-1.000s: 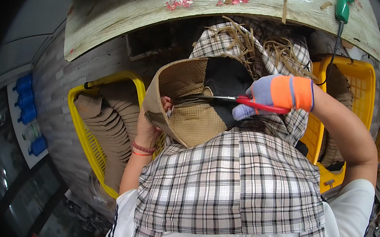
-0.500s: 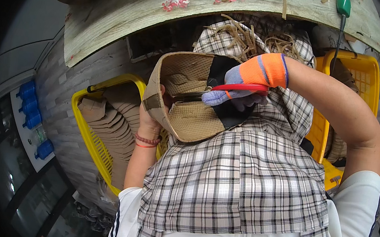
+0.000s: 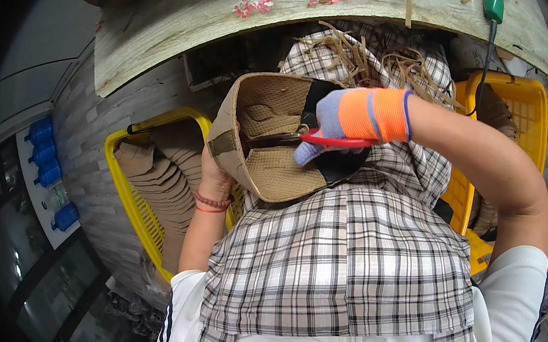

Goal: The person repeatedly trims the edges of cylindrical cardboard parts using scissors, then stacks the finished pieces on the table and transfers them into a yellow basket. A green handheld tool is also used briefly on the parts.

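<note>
A tan sewn fabric piece [image 3: 280,172], hollow and cap-like, with mesh lining and a black panel [image 3: 342,168] on its right side, rests over my lap with its opening toward me. My bare left hand [image 3: 215,170] grips its left edge; most of the fingers are hidden behind and inside it. In a grey glove with an orange cuff, my right hand [image 3: 342,121] is closed on red-handled scissors [image 3: 340,142]. Their blades point left into the hollow, along the lining's middle. Whether the blades touch a thread there, I cannot tell.
Cut tan strips [image 3: 353,56] lie on my checked apron [image 3: 298,260]. A yellow basket [image 3: 141,230] at left holds several stacked tan pieces; another yellow basket [image 3: 534,125] stands at right. Ahead is a worktable [image 3: 188,35] with a green-handled corded tool [image 3: 495,7] and scraps.
My right hand has turned and shifted slightly, with the scissors now reaching further left and lower inside the tan piece. The left hand keeps its hold.
</note>
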The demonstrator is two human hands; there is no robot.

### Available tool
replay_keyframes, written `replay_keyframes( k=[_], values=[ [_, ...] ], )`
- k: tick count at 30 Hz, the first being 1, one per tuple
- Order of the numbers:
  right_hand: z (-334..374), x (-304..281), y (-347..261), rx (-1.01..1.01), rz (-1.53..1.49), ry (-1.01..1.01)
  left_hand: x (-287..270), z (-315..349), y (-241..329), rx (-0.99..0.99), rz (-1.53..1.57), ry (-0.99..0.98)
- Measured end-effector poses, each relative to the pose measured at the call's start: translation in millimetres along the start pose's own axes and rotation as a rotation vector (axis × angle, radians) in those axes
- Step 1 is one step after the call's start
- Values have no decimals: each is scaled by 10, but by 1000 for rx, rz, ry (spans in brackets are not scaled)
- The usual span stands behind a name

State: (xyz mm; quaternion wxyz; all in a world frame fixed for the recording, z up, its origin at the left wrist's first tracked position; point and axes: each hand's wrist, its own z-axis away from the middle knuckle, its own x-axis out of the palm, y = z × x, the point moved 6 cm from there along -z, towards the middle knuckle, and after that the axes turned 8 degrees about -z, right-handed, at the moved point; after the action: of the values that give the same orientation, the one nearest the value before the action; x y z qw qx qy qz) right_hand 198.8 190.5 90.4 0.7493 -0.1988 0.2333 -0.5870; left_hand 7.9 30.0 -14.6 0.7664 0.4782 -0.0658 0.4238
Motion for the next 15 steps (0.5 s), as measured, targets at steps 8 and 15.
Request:
replay_keyframes(
  k=[8,15],
  values=[
    [210,311,612,-18,-438,-425,153,-99,-47,158,-2,-160],
    [156,350,772,-217,-778,-577,436,-244,1,-61,173,-310]
  ],
)
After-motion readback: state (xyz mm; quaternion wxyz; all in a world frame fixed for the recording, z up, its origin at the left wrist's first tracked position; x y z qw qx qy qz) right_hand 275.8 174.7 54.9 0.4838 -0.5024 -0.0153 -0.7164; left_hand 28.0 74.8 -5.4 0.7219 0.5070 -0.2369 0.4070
